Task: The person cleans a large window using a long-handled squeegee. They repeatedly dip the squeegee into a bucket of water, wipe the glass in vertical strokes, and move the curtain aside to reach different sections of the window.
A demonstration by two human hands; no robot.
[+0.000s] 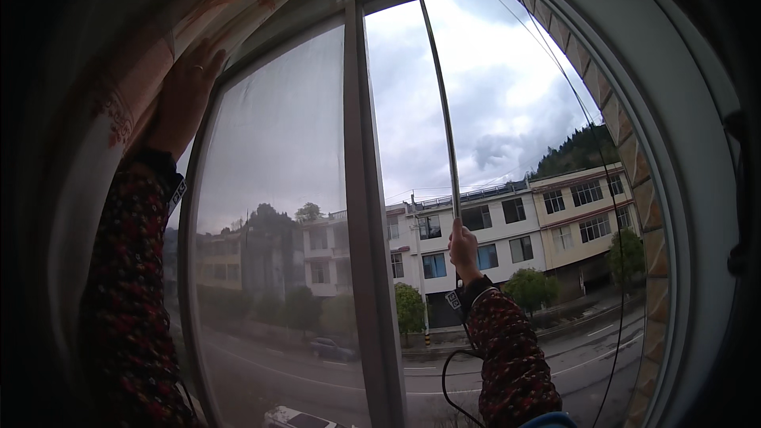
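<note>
My right hand [463, 251] reaches out through the window opening, its fingers closed around a long thin pole [445, 111]. The pole stands almost upright and leans slightly left, its top reaching the upper part of the opening. At the far left my left hand [190, 83] is raised, fingers stretched upward and resting against the curtain [115, 111] beside the window frame. That curtain is pale with reddish-orange patterns. Between my arms is a hazy glass pane [277, 158] in a sliding window frame [366, 214].
Dark thin cables [618, 230] hang outside at the right, near a tiled wall edge [654, 254]. A black cord [448, 376] loops by my right sleeve. Across the road [587, 357] stand pale buildings [515, 226] and trees. The grey window surround [694, 190] curves along the right.
</note>
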